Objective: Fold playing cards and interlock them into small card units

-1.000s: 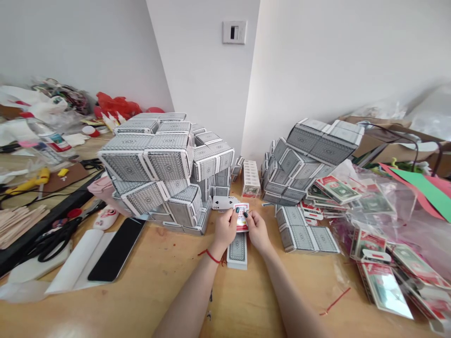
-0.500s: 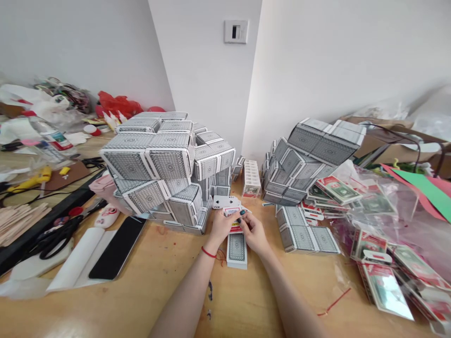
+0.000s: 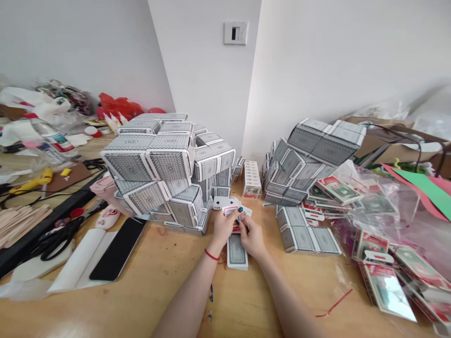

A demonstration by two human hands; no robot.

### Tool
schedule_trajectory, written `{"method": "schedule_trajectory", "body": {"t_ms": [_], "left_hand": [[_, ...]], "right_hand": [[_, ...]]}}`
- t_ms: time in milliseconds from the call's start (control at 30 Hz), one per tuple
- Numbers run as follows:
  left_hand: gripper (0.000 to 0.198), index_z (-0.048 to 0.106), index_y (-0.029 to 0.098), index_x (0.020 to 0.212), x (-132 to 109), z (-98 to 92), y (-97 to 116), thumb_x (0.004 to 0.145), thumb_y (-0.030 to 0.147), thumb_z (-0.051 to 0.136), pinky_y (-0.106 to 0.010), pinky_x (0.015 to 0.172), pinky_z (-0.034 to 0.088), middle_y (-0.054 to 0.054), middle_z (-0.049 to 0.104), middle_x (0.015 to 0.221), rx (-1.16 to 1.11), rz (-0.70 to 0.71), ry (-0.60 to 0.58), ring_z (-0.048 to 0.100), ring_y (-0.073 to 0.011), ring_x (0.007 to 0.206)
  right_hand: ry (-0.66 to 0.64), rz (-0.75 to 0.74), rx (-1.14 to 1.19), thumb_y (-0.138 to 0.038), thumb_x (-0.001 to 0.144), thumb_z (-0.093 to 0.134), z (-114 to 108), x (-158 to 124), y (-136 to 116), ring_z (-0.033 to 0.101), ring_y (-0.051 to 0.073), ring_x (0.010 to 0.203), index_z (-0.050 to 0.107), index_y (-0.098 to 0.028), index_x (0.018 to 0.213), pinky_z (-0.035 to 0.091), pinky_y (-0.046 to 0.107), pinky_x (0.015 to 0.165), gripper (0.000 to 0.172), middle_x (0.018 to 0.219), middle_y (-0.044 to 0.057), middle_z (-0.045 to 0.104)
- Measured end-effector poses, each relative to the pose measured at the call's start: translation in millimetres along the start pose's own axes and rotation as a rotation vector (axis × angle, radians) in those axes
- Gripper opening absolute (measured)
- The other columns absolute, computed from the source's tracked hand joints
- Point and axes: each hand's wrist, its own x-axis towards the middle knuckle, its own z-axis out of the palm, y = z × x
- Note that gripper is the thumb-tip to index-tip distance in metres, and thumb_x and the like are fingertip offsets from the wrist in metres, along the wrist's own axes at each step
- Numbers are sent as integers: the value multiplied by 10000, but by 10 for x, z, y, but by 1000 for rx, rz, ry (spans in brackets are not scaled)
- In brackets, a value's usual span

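Fingers of the left hand (image 3: 222,227) were clamped on a red-and-white printed card (image 3: 230,209), its thumb stretched across the front. Fingers of the right hand (image 3: 252,238) were bent together at the card's right side, the tips meeting the left thumb; whether they gripped the card as well could not be told. Dark polish showed on the nails. The printed card was held above the far end of a face-down deck of playing cards (image 3: 237,253), grey-patterned on top, on the wooden table (image 3: 169,291). Just beyond lay a face-up two of spades (image 3: 224,202), partly hidden by the left hand. A red cord bracelet (image 3: 212,255) circled the left wrist. Farther out, a tall stack of grey card-covered blocks (image 3: 169,162) rose on the left and another stack (image 3: 292,162) on the right, with a low L-shaped block (image 3: 306,232) nearer. A black smartphone (image 3: 118,249) lay at left, beside black-handled scissors (image 3: 59,237); red-and-green card packs (image 3: 387,281) were strewn at far right.
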Motion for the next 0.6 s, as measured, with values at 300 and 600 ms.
{"method": "schedule_trajectory", "body": {"t_ms": [300,600], "left_hand": [[233,612,127,845,22,-26,-7,707,285,511,-239,639,448,-60,642,872,-142,-70,-39,572,-150,746],[260,581,164,957,6,-16,-40,723,188,469,-246,699,444,-52,616,958,-100,4,-92,560,-142,795]], "right_hand": [[27,238,515,-345,754,529,-70,62,16,400,98,398,440,-223,958,311,205,397,254,528,-55,497],[162,283,451,-386,764,509,-42,68,51,476,107,499,467,-208,744,390,221,475,184,603,-37,522]]}}
